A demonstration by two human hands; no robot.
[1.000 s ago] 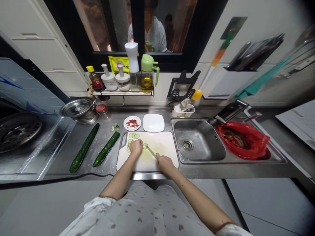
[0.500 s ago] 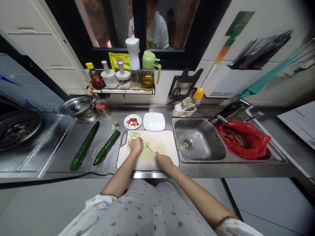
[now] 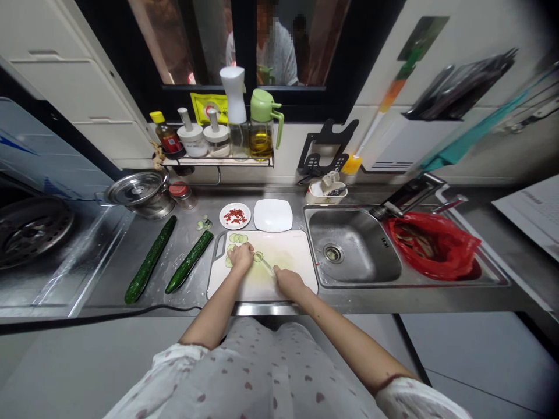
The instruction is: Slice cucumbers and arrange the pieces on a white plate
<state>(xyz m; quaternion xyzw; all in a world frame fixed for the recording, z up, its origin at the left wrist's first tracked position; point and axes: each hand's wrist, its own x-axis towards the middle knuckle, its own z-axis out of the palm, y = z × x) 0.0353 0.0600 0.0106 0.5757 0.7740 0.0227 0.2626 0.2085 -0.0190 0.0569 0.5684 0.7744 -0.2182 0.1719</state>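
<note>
On the white cutting board (image 3: 288, 285), my right hand (image 3: 289, 284) is closed around the handle of a small knife (image 3: 265, 265). Its blade points left and its tip is at a thin round cucumber slice (image 3: 258, 256). My left hand (image 3: 241, 256) is closed just left of that slice, fingers curled and pressed together over the board. What lies under those fingers is hidden. Beyond it, more cucumber slices (image 3: 238, 238) lie in a row, and others show partly beside the left hand.
Two cucumbers, a whole one (image 3: 151, 262) and a shorter one (image 3: 189, 263), lie left. Behind the board are a plate of red pieces (image 3: 224, 223) and a white plate (image 3: 273, 215). The sink (image 3: 353, 256) and a red bag (image 3: 454, 250) are right; a lidded pot (image 3: 152, 203) stands back left.
The knife and my right hand have shifted very slightly left. My left hand and the cucumber slices look the same. The whole view has moved a little.
</note>
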